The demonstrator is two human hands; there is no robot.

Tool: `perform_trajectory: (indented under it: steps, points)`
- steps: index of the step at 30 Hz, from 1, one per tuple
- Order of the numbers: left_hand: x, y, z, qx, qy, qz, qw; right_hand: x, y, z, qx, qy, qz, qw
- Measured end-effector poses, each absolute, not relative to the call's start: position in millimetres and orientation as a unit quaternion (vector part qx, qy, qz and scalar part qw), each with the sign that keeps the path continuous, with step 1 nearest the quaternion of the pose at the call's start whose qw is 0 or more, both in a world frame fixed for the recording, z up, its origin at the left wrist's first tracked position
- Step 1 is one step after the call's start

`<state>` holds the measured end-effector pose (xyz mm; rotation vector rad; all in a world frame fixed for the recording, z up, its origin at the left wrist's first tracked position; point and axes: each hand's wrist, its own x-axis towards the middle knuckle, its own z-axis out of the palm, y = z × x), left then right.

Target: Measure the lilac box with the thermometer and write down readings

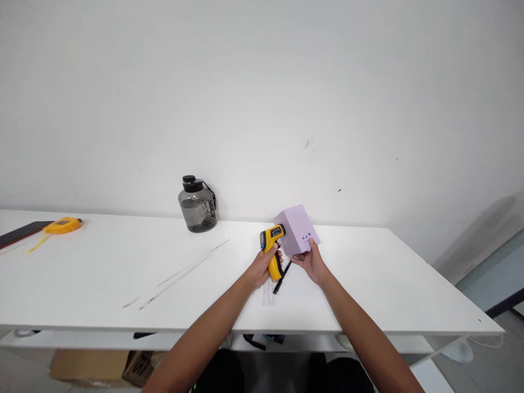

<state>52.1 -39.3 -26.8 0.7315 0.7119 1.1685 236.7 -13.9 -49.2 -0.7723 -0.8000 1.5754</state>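
Observation:
My left hand [260,268] is wrapped round the grip of a yellow and black infrared thermometer [275,268]. Its nose is right up against the side of a light purple box [303,226]; whether the two touch I cannot tell. The box is tilted, with small dark blue marks low on one face. My right hand [311,263] grips the box by its lower edge, thumb on the marked face. Below the hands a black pen [281,279] lies on a white sheet of paper [268,295] with handwriting, partly covered by my left hand and the thermometer.
A grey see-through water jug [198,207] with a black lid stands near the wall. At the far left a yellow tape measure [64,225] lies beside a long dark flat object [23,233]. A cardboard box [90,367] sits under the white table [102,273].

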Motion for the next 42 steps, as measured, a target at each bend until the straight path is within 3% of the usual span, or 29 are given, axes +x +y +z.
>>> perform_trajectory:
  steps: [42]
  points:
    - [47.5,-35.2,-25.2,0.319,0.331,0.514,0.724,236.2,-16.3,-44.2,-0.333,-0.338,0.666,0.575]
